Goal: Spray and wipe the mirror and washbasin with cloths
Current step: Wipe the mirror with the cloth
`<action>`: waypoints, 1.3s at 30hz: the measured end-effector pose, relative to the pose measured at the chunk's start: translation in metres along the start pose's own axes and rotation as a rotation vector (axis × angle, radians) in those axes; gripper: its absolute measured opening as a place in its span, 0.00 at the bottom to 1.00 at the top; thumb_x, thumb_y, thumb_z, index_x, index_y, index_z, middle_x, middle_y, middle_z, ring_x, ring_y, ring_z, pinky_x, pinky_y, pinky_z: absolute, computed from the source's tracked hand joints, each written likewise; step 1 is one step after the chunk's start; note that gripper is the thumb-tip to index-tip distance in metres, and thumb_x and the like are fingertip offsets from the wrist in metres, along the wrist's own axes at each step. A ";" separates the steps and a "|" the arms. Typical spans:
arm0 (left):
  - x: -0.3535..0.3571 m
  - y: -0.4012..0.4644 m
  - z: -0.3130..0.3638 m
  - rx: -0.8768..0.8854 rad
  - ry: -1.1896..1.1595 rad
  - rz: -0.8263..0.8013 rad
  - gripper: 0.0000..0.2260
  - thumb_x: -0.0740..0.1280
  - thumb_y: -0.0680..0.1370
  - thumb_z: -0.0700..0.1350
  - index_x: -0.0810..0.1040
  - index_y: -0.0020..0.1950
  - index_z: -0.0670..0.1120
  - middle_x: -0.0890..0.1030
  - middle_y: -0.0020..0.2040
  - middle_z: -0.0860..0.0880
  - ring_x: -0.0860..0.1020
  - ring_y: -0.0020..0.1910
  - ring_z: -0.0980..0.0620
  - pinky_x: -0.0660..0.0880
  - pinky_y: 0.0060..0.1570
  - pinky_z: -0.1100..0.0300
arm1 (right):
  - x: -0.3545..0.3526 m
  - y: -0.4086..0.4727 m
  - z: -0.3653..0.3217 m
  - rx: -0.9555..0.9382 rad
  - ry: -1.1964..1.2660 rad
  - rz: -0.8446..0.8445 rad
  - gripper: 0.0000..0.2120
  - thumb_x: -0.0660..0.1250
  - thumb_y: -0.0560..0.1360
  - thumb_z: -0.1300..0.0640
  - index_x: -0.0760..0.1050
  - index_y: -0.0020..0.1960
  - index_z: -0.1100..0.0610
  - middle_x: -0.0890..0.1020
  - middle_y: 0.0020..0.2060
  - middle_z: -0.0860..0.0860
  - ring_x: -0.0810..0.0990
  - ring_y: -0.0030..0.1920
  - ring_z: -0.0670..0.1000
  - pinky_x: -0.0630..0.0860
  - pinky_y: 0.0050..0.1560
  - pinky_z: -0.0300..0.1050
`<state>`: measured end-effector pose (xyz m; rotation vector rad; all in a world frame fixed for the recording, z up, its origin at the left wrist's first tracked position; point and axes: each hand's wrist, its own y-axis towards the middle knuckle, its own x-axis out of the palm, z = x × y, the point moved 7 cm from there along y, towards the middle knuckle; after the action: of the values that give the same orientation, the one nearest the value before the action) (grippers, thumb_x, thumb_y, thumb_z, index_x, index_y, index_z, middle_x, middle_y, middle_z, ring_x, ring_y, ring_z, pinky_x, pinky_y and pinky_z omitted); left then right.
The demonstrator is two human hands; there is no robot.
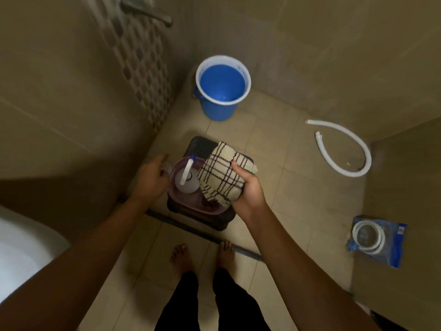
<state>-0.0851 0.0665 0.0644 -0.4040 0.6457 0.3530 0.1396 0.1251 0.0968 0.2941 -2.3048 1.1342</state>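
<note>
My right hand [249,187] grips a folded beige cloth with dark check lines [220,173], held just above a purple basin [191,206]. The basin sits on a dark stool [202,144] on the floor. Inside the basin stands a white spray bottle [186,179], seen from above with its nozzle pointing away. My left hand [152,176] is at the basin's left rim, fingers curled beside a small patterned thing [167,166] that is mostly hidden. Whether it holds that thing is unclear. A white washbasin edge [21,249] shows at lower left.
A blue bucket [223,88] stands in the far corner under a wall tap [152,14]. A white hose [343,149] lies curved on the tiled floor at right. A packaged coiled hose [375,240] lies by the right wall. My bare feet [202,256] stand behind a floor ridge.
</note>
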 end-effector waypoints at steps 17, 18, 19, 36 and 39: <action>-0.161 -0.079 0.222 0.145 -0.698 0.169 0.01 0.69 0.76 0.39 0.80 0.45 0.43 0.83 0.37 0.50 0.82 0.35 0.55 0.77 0.36 0.64 | 0.183 -0.105 -0.055 -0.015 -0.180 -0.540 0.14 0.62 0.79 0.58 0.79 0.61 0.61 0.82 0.58 0.63 0.82 0.58 0.62 0.77 0.62 0.61; -0.170 -0.087 0.222 0.145 -0.688 0.201 0.01 0.70 0.76 0.39 0.80 0.44 0.43 0.84 0.37 0.50 0.82 0.35 0.55 0.78 0.36 0.63 | 0.190 -0.110 -0.053 -0.011 -0.203 -0.565 0.14 0.62 0.80 0.58 0.79 0.62 0.61 0.83 0.58 0.62 0.82 0.57 0.61 0.78 0.60 0.60; -0.182 -0.095 0.221 0.145 -0.666 0.239 0.01 0.70 0.75 0.40 0.80 0.45 0.43 0.84 0.38 0.49 0.82 0.36 0.54 0.78 0.37 0.62 | 0.198 -0.115 -0.051 -0.011 -0.233 -0.586 0.14 0.61 0.80 0.58 0.78 0.62 0.61 0.83 0.57 0.61 0.83 0.56 0.60 0.80 0.57 0.58; -0.342 -0.297 0.182 0.218 -0.711 0.606 0.11 0.70 0.75 0.39 0.76 0.51 0.31 0.82 0.38 0.41 0.81 0.33 0.48 0.79 0.38 0.58 | 0.325 -0.235 0.047 -0.117 -0.498 -0.961 0.46 0.84 0.58 0.47 0.70 0.69 0.64 0.78 0.64 0.65 0.78 0.64 0.63 0.74 0.65 0.65; -0.362 -0.348 0.174 0.212 -0.723 0.659 0.14 0.71 0.72 0.39 0.76 0.51 0.30 0.82 0.38 0.40 0.81 0.33 0.49 0.79 0.37 0.59 | 0.341 -0.284 0.084 -0.057 -0.524 -1.113 0.35 0.82 0.63 0.53 0.75 0.66 0.62 0.81 0.60 0.63 0.79 0.62 0.63 0.73 0.65 0.66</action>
<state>-0.1153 -0.2219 0.5097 0.1656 0.0789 0.9911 -0.0547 -0.1018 0.4352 1.7363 -1.9780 0.4141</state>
